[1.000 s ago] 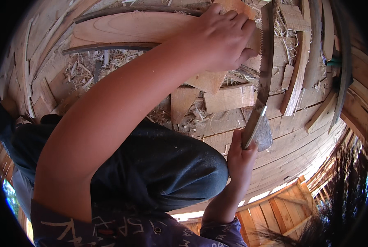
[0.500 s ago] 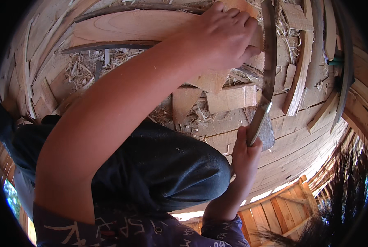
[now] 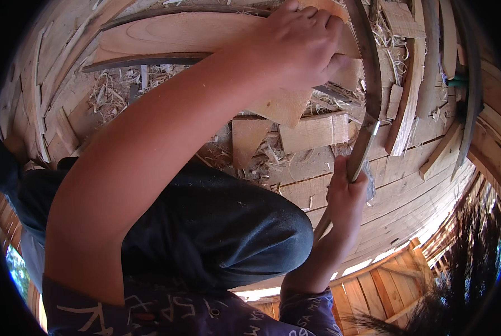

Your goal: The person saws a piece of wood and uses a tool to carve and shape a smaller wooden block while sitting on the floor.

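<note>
A handsaw with a long toothed metal blade stands upright in the picture at the right end of a pale wooden board. Its long handle is wrapped in the closed fingers of my right hand, beyond my knee. My left hand presses down on the board near the blade, fingers curled over it; my left forearm covers part of the board. Teeth face left, toward the board's end and my left fingers. Whether they touch the wood I cannot tell.
Wood offcuts and curled shavings litter the plank floor under and around the board. Long strips lie on the right. My bent knee sits close below the work. Dark bristly strands hang at the lower right.
My right hand and the saw have shifted right and slightly up in the picture, the blade tilting as it moved. My left hand and the board have shifted slightly left.
</note>
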